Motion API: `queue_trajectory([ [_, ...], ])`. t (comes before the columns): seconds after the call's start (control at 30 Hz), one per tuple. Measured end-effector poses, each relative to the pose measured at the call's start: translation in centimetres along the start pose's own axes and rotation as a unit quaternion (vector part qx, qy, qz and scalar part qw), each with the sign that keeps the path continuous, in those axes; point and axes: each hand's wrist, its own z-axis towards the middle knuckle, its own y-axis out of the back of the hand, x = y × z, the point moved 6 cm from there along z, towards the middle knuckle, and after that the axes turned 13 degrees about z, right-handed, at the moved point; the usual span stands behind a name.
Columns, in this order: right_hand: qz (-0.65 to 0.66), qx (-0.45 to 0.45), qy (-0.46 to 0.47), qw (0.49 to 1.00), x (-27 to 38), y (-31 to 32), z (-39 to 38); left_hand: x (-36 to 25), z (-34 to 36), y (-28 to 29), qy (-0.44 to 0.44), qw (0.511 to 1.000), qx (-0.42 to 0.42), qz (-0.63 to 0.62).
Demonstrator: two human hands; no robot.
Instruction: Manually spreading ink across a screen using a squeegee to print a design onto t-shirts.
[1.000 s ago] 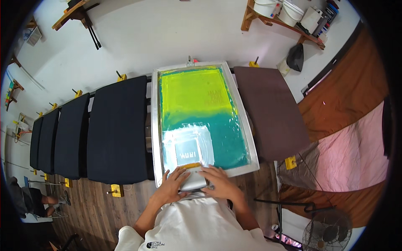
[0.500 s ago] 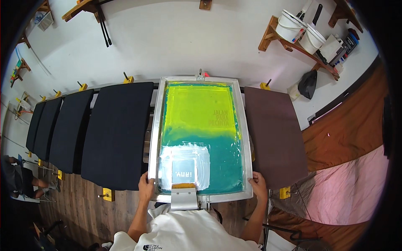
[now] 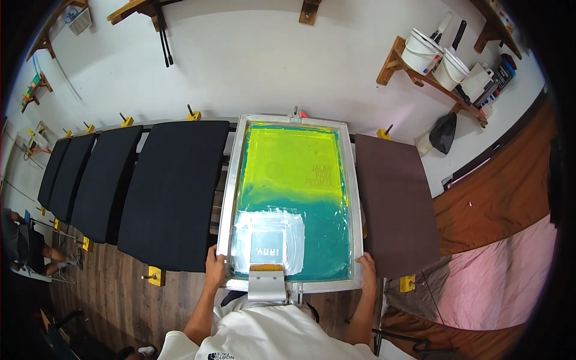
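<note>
A screen printing frame (image 3: 225, 228) with a silver metal rim lies in front of me. Its mesh (image 3: 288, 156) is yellow-green at the far part and teal nearer me. A smear of white ink (image 3: 243, 234) covers the near left area. On the near rim rests a squeegee (image 3: 267, 287) with a grey metal holder and an amber blade, touched by neither hand. My left hand (image 3: 214, 268) is closed round the rim's near left corner, thumb on top. The near right corner is gripped by my right hand (image 3: 367, 270); its lower fingers are partly hidden.
Several black covered boards (image 3: 171, 192) stand in a row to the left, with a brown one (image 3: 399, 198) at the right. Yellow blocks (image 3: 156, 276) sit at their ends. A wall shelf (image 3: 414, 72) holds white buckets (image 3: 422, 51). Someone's leg (image 3: 57, 261) shows far left.
The whole view has tilted a little, so the wall and boards sit slightly lower and further right. Both hands remain on the frame's near corners, and the squeegee stays in place.
</note>
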Motion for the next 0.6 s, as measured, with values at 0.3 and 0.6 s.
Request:
queue_trajectory([
  [0.3,-0.06,0.006,0.023,0.998,0.2,0.3,0.1,0.3,0.9,0.3,-0.009,0.998,0.056,0.033],
  [0.6,0.051,-0.04,-0.01,0.998,0.6,0.5,-0.4,0.0,0.5,0.9,-0.001,0.997,0.031,-0.071],
])
